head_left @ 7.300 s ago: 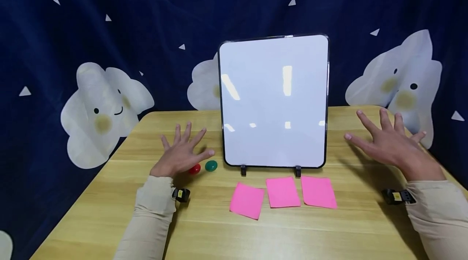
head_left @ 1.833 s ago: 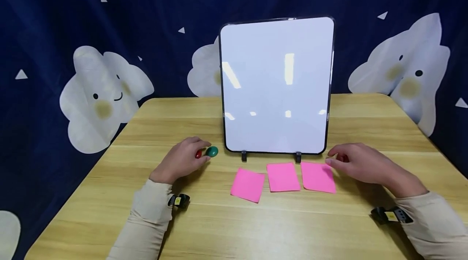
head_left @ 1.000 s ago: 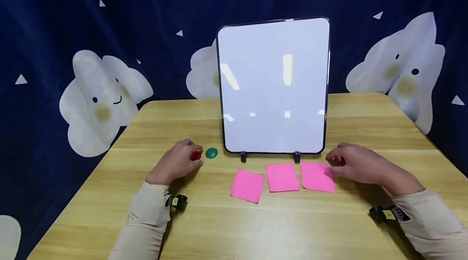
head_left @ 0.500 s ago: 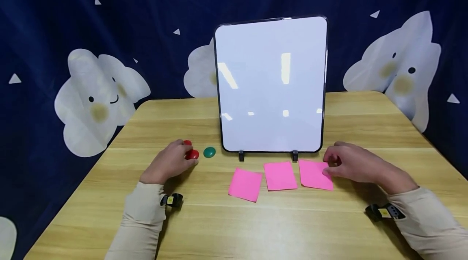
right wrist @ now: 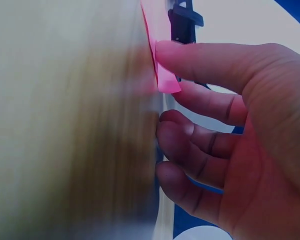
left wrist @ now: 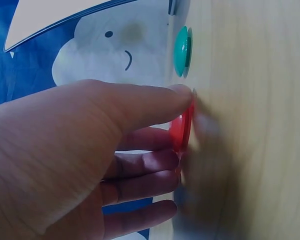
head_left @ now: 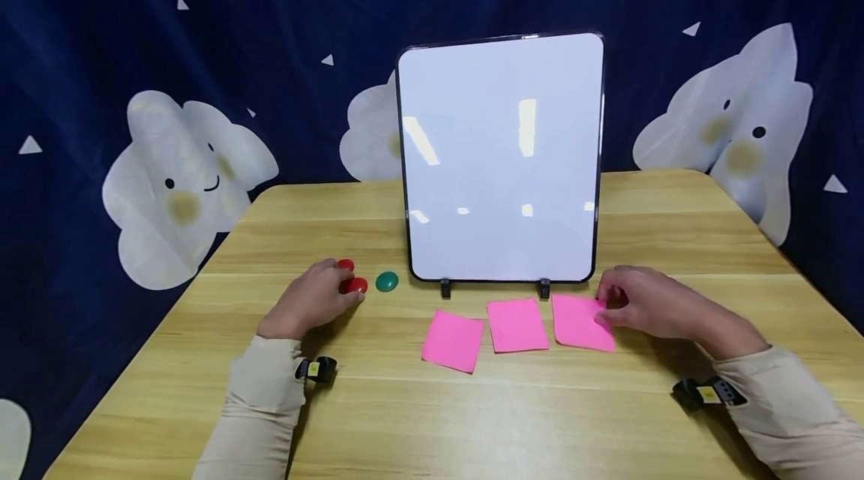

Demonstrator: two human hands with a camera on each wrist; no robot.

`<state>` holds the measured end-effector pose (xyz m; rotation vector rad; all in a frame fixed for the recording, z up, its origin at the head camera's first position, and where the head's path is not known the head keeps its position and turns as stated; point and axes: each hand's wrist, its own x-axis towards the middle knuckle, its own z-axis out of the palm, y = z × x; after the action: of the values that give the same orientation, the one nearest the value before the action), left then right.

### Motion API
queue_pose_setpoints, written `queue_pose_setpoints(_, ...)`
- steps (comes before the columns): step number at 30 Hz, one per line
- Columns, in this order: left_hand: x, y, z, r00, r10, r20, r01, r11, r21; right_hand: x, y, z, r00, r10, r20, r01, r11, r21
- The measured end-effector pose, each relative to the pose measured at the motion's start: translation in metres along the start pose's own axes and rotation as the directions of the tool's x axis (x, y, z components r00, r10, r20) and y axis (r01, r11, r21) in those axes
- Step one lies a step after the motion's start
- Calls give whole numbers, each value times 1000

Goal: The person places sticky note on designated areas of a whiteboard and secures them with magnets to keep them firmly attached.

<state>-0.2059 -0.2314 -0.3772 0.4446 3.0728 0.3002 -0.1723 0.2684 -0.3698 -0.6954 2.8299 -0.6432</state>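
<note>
My left hand (head_left: 307, 301) rests at the left of the table, thumb and fingers curled about a red round magnet (head_left: 356, 285). In the left wrist view that magnet (left wrist: 180, 131) sits between thumb and index finger, low at the tabletop. A second red magnet (head_left: 345, 265) lies just behind it, partly covered by the fingers. To their right is a green round magnet (head_left: 387, 281), untouched. My right hand (head_left: 664, 306) pinches the right edge of the rightmost pink sticky note (head_left: 577, 322); the right wrist view shows this note (right wrist: 162, 55) bent up slightly under the thumb.
A whiteboard (head_left: 499, 165) with a black frame stands upright on small black feet (head_left: 445, 288) behind the notes. Two more pink sticky notes (head_left: 454, 341) lie in front of it on the wooden table (head_left: 432, 420). A dark blue curtain (head_left: 270, 30) hangs behind.
Both hands, spread above the table at first, have come down. The left curled its fingers at the magnets and shifted left, uncovering a second red one; the right took the rightmost sticky note's edge.
</note>
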Motion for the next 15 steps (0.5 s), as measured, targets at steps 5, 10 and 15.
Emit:
queue_pose_setpoints(5, -1, 1, 1, 1000, 9, -15, -8, 1000, 8, -1, -2, 1, 1000, -12, -2, 12, 1000, 21)
queue_pose_setpoints(10, -2, 1, 1, 1000, 5, -22, -4, 1000, 11, -1, -3, 1, 1000, -11, -8, 11, 999, 33)
queue_pose_setpoints(15, -2, -1, 1, 1000, 2, -23, -2, 1000, 7, -2, -3, 1, 999, -27, -20, 28, 998, 54)
